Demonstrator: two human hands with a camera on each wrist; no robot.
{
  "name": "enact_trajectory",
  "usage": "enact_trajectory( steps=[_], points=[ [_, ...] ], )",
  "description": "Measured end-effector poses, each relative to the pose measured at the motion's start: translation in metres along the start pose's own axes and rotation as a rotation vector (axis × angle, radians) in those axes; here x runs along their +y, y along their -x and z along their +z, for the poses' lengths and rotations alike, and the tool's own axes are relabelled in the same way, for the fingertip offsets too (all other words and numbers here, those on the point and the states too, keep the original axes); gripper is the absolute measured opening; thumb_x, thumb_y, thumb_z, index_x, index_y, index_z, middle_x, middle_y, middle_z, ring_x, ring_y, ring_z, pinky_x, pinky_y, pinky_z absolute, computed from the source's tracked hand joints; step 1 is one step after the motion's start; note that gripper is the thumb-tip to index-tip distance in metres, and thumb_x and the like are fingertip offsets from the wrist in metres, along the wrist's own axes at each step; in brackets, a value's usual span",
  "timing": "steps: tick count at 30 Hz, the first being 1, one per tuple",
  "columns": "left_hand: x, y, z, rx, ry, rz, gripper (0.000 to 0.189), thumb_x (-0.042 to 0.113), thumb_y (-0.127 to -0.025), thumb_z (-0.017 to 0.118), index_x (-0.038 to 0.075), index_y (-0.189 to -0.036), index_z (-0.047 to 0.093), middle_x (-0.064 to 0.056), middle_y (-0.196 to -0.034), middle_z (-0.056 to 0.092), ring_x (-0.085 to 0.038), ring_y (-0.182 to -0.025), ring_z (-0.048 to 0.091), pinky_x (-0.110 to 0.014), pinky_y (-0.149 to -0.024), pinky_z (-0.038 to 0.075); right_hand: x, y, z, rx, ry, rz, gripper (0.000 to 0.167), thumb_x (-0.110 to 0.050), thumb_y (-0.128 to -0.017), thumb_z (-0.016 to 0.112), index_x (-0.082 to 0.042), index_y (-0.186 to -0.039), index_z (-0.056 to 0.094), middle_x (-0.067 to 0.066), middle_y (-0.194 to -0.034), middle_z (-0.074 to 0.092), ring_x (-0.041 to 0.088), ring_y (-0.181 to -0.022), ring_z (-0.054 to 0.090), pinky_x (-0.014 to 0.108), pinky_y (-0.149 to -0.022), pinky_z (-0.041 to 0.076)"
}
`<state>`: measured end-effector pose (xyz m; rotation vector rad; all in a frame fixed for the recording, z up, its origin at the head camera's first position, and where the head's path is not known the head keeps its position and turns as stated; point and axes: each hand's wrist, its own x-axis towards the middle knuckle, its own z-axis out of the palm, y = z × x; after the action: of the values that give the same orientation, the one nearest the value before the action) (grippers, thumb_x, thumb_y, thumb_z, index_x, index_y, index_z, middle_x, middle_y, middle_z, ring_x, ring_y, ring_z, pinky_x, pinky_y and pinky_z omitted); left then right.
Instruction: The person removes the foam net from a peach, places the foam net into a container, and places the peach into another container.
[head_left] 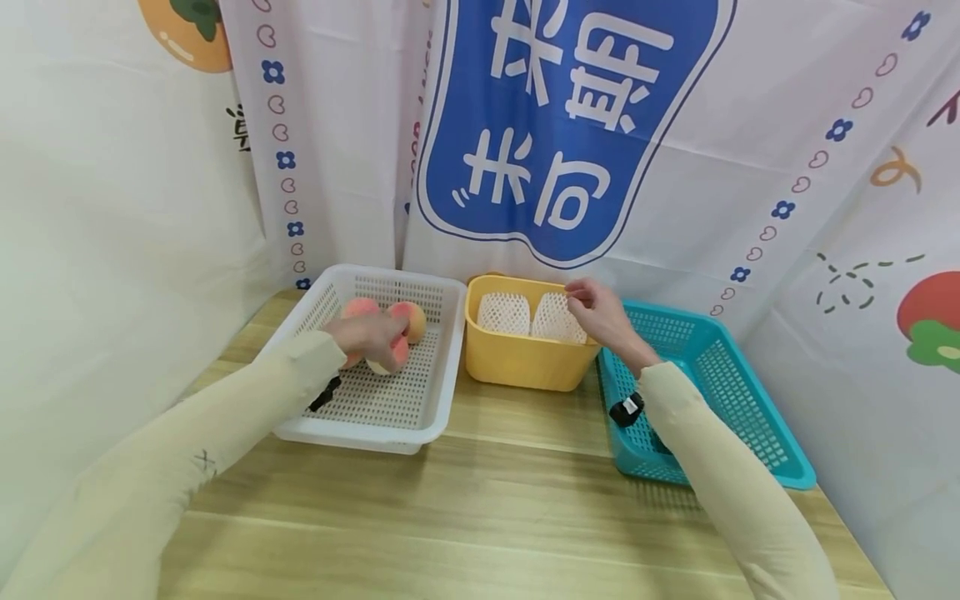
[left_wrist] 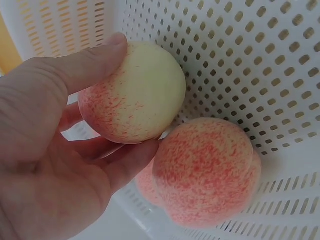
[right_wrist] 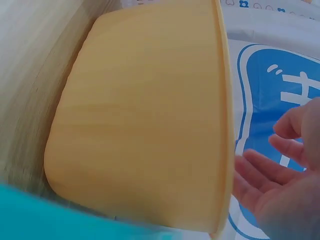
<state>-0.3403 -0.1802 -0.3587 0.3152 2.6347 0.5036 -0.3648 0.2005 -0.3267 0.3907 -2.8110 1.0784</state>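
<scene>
Inside the white perforated basket [head_left: 431, 400], my left hand [head_left: 371, 333] holds a pale yellow peach with a pink blush [left_wrist: 145, 92], thumb on one side and fingers on the other. A pinker peach [left_wrist: 207, 172] lies by its fingertips, with part of another behind it. In the head view, one peach [head_left: 416, 321] sits beyond the hand and another [head_left: 362, 306] to its left. My right hand [head_left: 600, 315] is at the right rim of the yellow bin [head_left: 525, 362], fingers loosely bent and holding nothing. Two white foam-net bundles [head_left: 504, 314] stand inside the bin.
A teal perforated basket [head_left: 750, 408] stands right of the yellow bin, under my right forearm. All three containers are on a wood-grain table [head_left: 480, 508]. A printed white curtain [head_left: 345, 167] hangs close behind them, with white cloth on both sides.
</scene>
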Motion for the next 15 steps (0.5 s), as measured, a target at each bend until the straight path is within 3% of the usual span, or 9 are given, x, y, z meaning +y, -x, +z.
enact_trajectory(
  steps=[3, 10, 15],
  points=[
    [0.001, 0.001, 0.002, 0.006, 0.020, -0.011, 0.074, 0.008, -0.081, 0.072, 0.011, -0.145, 0.036, -0.014, -0.137, 0.046, -0.027, -0.114, 0.048, -0.043, -0.098, 0.046, -0.004, 0.004, -0.003, -0.034, 0.024, -0.021, 0.036, -0.027, -0.100, 0.048, -0.007, -0.129, 0.055, 0.014, -0.126, 0.062, 0.030, -0.113, 0.058, 0.047, -0.095, 0.051],
    [0.001, 0.002, 0.003, 0.042, -0.086, 0.007, 0.070, 0.012, -0.080, 0.073, 0.009, -0.142, 0.040, -0.020, -0.140, 0.043, -0.031, -0.114, 0.050, -0.046, -0.093, 0.048, -0.018, 0.016, -0.011, -0.111, 0.101, -0.080, 0.035, -0.029, -0.101, 0.049, -0.008, -0.127, 0.057, 0.012, -0.124, 0.063, 0.028, -0.109, 0.058, 0.045, -0.092, 0.052],
    [0.004, 0.003, 0.000, 0.031, -0.092, 0.012, 0.069, 0.018, -0.082, 0.070, 0.008, -0.143, 0.040, -0.017, -0.133, 0.048, -0.029, -0.111, 0.051, -0.042, -0.091, 0.049, -0.026, 0.024, -0.017, -0.159, 0.150, -0.122, 0.030, -0.024, -0.100, 0.051, -0.008, -0.124, 0.059, 0.013, -0.121, 0.065, 0.028, -0.106, 0.060, 0.045, -0.090, 0.053]
  ],
)
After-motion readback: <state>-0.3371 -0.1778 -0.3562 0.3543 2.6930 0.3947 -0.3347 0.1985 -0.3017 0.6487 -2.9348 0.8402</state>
